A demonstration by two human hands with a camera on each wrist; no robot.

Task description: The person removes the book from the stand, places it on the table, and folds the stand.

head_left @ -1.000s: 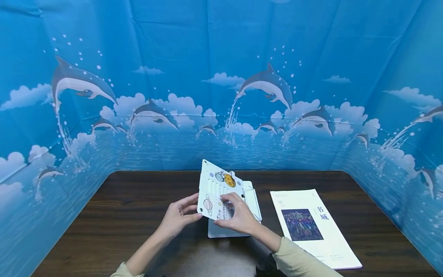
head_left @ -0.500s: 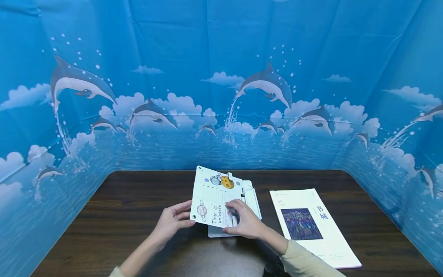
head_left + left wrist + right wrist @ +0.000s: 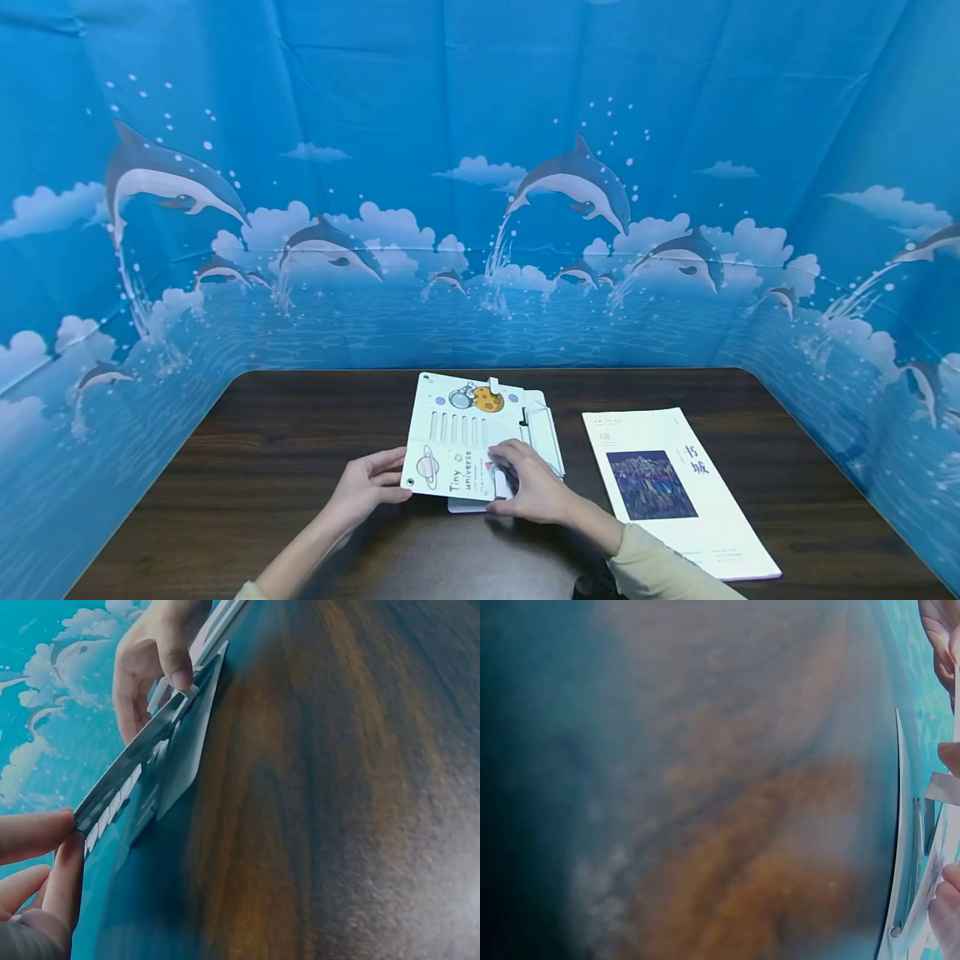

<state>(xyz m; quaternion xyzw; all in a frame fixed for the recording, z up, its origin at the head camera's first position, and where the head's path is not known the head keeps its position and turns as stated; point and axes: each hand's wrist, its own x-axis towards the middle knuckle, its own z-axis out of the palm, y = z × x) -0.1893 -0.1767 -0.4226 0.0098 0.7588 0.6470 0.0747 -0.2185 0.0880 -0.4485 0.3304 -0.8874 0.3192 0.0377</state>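
A white book stand [image 3: 450,433] printed with a planet, an astronaut and the words "Tiny universe" stands at the table's middle. Its panel is tilted up off a white base [image 3: 467,505], a gap showing between them in the left wrist view. My left hand [image 3: 365,486] pinches the panel's left edge between thumb and fingers. At the lower right corner, my right hand [image 3: 536,487] grips the stand around a small white page clip [image 3: 943,787]; part of that corner is hidden behind the fingers.
A white magazine [image 3: 675,492] with a dark picture on its cover lies to the right, near the right forearm. Beyond the dark wooden table [image 3: 300,417] hangs a blue dolphin-print curtain [image 3: 465,167]. A black object [image 3: 592,586] sits at the front edge under the right sleeve.
The panel has tipped down to the left and lies flatter over its base. My left hand has moved down and left with its edge; my right hand has shifted slightly right.
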